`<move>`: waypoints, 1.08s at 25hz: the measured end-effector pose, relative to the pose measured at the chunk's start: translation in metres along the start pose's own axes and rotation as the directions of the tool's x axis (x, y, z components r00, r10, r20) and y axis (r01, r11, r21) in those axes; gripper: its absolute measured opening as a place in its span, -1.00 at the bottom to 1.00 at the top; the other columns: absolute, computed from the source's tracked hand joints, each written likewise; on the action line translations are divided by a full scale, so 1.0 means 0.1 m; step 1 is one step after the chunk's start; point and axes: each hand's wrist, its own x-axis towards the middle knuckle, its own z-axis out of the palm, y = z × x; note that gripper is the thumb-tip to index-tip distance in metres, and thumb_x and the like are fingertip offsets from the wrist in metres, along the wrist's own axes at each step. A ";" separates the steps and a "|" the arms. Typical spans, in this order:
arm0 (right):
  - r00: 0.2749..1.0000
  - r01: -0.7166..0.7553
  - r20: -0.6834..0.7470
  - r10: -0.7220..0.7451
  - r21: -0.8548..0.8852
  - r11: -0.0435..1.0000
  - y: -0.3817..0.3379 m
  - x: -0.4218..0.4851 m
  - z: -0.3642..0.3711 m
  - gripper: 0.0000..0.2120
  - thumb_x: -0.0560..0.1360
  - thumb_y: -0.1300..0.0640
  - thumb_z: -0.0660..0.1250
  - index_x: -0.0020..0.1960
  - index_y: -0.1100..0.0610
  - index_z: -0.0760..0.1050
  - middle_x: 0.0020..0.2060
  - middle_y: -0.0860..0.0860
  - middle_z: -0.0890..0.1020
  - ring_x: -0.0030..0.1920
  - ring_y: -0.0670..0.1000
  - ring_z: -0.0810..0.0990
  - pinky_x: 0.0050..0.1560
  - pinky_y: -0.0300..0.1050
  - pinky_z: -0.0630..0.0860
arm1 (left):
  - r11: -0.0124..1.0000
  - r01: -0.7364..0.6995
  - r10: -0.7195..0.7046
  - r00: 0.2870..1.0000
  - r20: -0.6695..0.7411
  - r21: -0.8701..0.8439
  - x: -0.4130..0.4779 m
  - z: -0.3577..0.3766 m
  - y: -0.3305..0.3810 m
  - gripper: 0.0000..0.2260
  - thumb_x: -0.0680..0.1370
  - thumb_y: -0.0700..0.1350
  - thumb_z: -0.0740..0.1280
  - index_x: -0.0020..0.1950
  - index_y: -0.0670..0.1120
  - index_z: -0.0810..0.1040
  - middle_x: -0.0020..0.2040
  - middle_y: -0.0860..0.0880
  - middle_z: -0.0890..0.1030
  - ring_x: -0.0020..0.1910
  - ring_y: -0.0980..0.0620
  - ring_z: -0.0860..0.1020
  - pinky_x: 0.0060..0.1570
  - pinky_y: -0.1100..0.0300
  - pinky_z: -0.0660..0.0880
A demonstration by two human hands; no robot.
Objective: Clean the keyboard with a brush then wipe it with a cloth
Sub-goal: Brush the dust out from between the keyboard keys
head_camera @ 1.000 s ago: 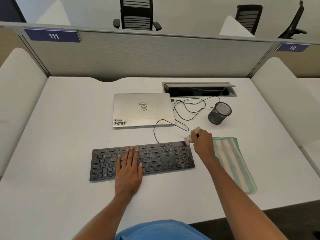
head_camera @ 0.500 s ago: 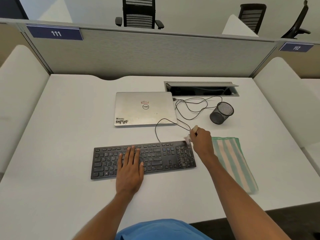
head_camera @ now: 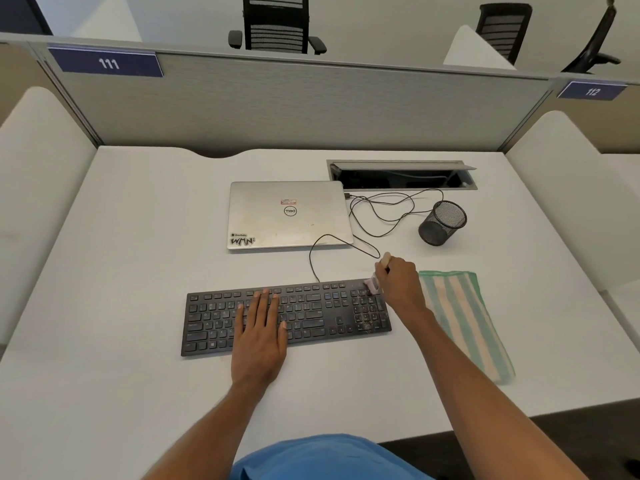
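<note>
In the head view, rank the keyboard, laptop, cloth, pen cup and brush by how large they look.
1. keyboard, the widest
2. laptop, though it lies farther away
3. cloth, not far behind the laptop
4. pen cup
5. brush, mostly hidden in the right hand

1 keyboard (head_camera: 311, 317), near centre. 1 brush (head_camera: 371, 285). 1 striped cloth (head_camera: 464, 320), right. 1 laptop (head_camera: 287, 216), 1 mesh cup (head_camera: 441, 223), 1 cable hatch (head_camera: 398, 174), all farther. 2 hands: left hand (head_camera: 259, 337), right hand (head_camera: 400, 284). 3 chairs far back (head_camera: 275, 22) (head_camera: 504, 26) (head_camera: 595, 39). 2 no. signs (head_camera: 107, 63) (head_camera: 591, 91).
</note>
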 end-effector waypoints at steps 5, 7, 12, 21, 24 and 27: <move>0.996 0.013 0.092 -0.004 -0.105 0.994 0.04 -0.01 0.01 -0.71 0.65 0.10 0.22 -0.22 0.18 0.43 -0.33 0.08 0.52 -0.30 0.11 0.52 -0.37 -0.15 0.31 | 1.000 0.000 0.000 1.000 -0.004 0.003 -0.01 0.01 -0.01 -0.44 0.72 0.09 -0.02 0.70 -0.09 0.21 0.71 -0.09 0.17 0.71 -0.06 0.06 0.66 -0.20 0.01; 0.998 0.002 0.060 0.001 -0.052 0.999 0.01 0.03 -0.01 -0.70 0.65 0.09 0.23 -0.20 0.22 0.49 -0.31 0.12 0.56 -0.29 0.13 0.54 -0.30 -0.11 0.35 | 1.000 0.000 0.000 1.000 -0.005 -0.002 -0.02 0.01 -0.01 -0.44 0.72 0.09 -0.01 0.70 -0.09 0.21 0.71 -0.09 0.17 0.71 -0.05 0.05 0.66 -0.21 0.01; 0.998 -0.019 0.064 0.021 -0.028 0.999 0.06 -0.01 0.01 -0.71 0.66 0.10 0.25 -0.18 0.23 0.50 -0.29 0.13 0.58 -0.30 0.11 0.53 -0.34 -0.13 0.32 | 1.000 0.000 0.000 1.000 -0.003 -0.008 -0.01 0.01 -0.01 -0.44 0.72 0.08 0.01 0.70 -0.08 0.19 0.71 -0.08 0.15 0.71 -0.05 0.05 0.66 -0.21 0.02; 0.998 -0.027 0.053 0.027 -0.005 1.000 0.07 0.04 0.05 -0.69 0.65 0.08 0.24 -0.18 0.24 0.52 -0.31 0.12 0.58 -0.29 0.13 0.57 -0.32 -0.12 0.33 | 1.000 0.000 0.000 1.000 -0.002 -0.002 -0.01 0.01 -0.01 -0.44 0.72 0.09 0.00 0.70 -0.08 0.20 0.71 -0.08 0.16 0.71 -0.05 0.05 0.66 -0.20 0.00; 0.996 0.021 0.090 -0.013 -0.091 0.996 0.02 0.03 0.00 -0.71 0.65 0.12 0.22 -0.22 0.21 0.45 -0.32 0.10 0.54 -0.30 0.12 0.53 -0.32 -0.13 0.31 | 1.000 0.001 -0.002 1.000 -0.011 -0.007 -0.02 0.01 -0.01 -0.44 0.72 0.08 0.01 0.70 -0.08 0.22 0.70 -0.09 0.18 0.71 -0.06 0.07 0.66 -0.20 0.00; 0.999 0.027 0.036 -0.026 -0.014 1.000 -0.06 0.04 -0.01 -0.69 0.66 0.08 0.23 -0.22 0.18 0.45 -0.35 0.05 0.52 -0.34 0.05 0.50 -0.37 -0.14 0.27 | 1.000 0.002 -0.002 1.000 -0.008 -0.013 -0.01 0.01 0.00 -0.44 0.72 0.09 0.01 0.70 -0.08 0.20 0.71 -0.09 0.18 0.71 -0.05 0.06 0.66 -0.20 -0.01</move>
